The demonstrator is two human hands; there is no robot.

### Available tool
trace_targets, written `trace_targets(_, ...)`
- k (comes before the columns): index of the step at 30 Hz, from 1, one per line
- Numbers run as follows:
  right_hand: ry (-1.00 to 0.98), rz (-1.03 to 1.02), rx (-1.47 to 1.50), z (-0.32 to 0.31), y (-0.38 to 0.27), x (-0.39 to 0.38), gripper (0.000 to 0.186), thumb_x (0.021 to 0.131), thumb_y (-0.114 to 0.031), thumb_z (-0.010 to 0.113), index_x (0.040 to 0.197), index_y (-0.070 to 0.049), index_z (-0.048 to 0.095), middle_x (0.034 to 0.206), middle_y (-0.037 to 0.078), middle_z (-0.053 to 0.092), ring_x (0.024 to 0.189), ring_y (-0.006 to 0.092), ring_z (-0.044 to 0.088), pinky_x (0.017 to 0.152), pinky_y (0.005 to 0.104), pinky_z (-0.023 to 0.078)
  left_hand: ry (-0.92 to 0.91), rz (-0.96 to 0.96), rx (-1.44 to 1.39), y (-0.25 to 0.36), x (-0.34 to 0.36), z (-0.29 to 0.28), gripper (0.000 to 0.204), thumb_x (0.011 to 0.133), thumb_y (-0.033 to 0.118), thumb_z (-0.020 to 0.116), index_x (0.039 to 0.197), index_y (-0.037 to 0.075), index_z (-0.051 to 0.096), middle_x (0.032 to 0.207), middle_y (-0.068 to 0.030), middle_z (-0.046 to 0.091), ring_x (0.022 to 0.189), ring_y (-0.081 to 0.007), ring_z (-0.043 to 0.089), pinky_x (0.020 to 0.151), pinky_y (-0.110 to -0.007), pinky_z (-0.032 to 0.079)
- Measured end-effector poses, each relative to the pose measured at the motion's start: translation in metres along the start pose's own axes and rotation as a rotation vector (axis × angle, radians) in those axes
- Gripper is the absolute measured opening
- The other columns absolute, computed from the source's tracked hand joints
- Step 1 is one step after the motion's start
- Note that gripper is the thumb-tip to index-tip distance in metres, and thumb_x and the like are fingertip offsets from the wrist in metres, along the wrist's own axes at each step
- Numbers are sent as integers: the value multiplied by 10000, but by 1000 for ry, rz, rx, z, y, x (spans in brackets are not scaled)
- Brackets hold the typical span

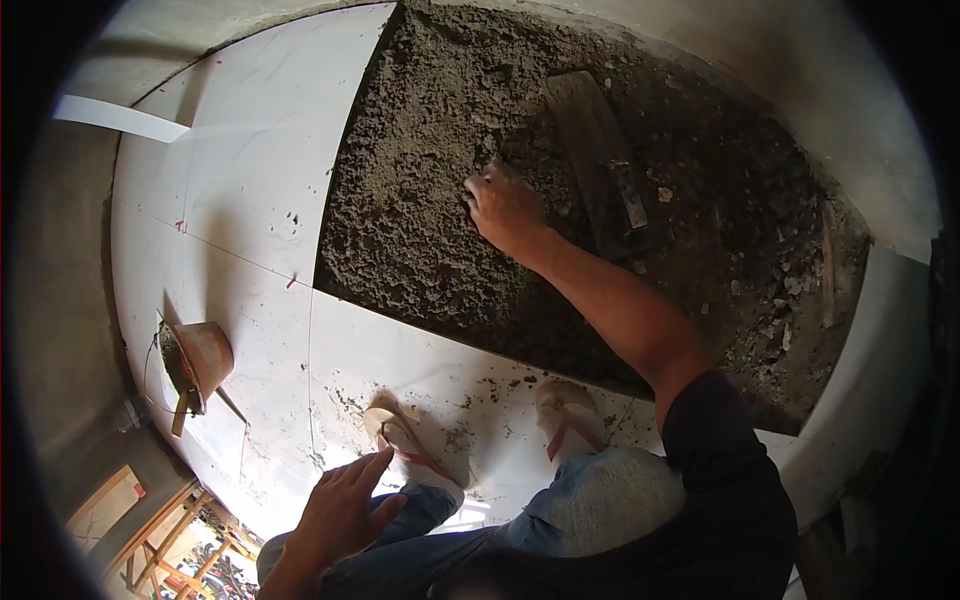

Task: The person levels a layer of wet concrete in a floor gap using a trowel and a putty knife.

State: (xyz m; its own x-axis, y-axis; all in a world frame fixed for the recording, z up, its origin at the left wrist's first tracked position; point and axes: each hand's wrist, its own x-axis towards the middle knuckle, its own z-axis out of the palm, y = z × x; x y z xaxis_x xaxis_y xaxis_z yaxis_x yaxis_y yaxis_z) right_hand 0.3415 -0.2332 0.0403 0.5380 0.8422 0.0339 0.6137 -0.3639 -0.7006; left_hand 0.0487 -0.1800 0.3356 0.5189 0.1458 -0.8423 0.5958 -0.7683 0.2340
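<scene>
Mortar [400, 180] is spread beside the tiles [255, 130]; over it the right hand [505, 212] is held curled, and whether anything is gripped cannot be told. The left hand [345, 505], well apart, is held outstretched. The mortar is best levelled lightly, the tiles left unknocked

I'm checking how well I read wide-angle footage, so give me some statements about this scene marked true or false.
1. The right hand is over the gritty grey bed. True.
2. The bucket sits on the gritty grey bed. False: it is on the white tiles.
3. The left hand has its fingers extended. True.
4. The long flat board lies left of the right hand in the picture. False: it lies to the right.
5. The person wears blue trousers. True.
</scene>
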Motion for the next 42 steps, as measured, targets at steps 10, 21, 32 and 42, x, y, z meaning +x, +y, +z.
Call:
trace_targets(10, -4, 13, -352, 20, 25, 21, 259, 916, -88, 528, 1172, -56, 551, 1145, 174, 549, 1129, 345, 522, 928, 497, 448, 28, 19, -22, -6, 5, -1, 636, 865, 317, 657, 1385, 46, 412, 1291, -202, 551, 1175, -355, 542, 991, -445, 411)
trace_targets(21, 286, 504, 560, -59, 56, 36, 253, 898, -162, 567, 1111, -25, 575, 908, 99, 644, 671, 207, 619, 564, 383, 497, 17, 3, -21, -6, 3, -3, 639, 874, 346, 642, 1405, 84, 400, 1309, -193, 542, 1199, -361, 529, 1015, -452, 399)
trace_targets(32, 265, 379, 527, -101, 68, 50, 324, 958, -267, 527, 1173, -39, 606, 1177, 153, 612, 953, 251, 623, 756, 420, 500, -76, 3, 23, -18, 22, -8, 623, 901, 353, 615, 1412, 81, 385, 1314, -203, 536, 1179, -367, 546, 1004, -463, 411)
trace_targets(42, -207, 304, -445, -28, 55, 108, 233, 934, -190, 559, 1053, -28, 677, 1305, 180, 475, 1241, 356, 427, 1024, 576, 347, -48, -2, -83, -9, 20, -12, 622, 891, 343, 634, 1401, 77, 397, 1299, -222, 542, 1158, -392, 554, 986, -466, 421)
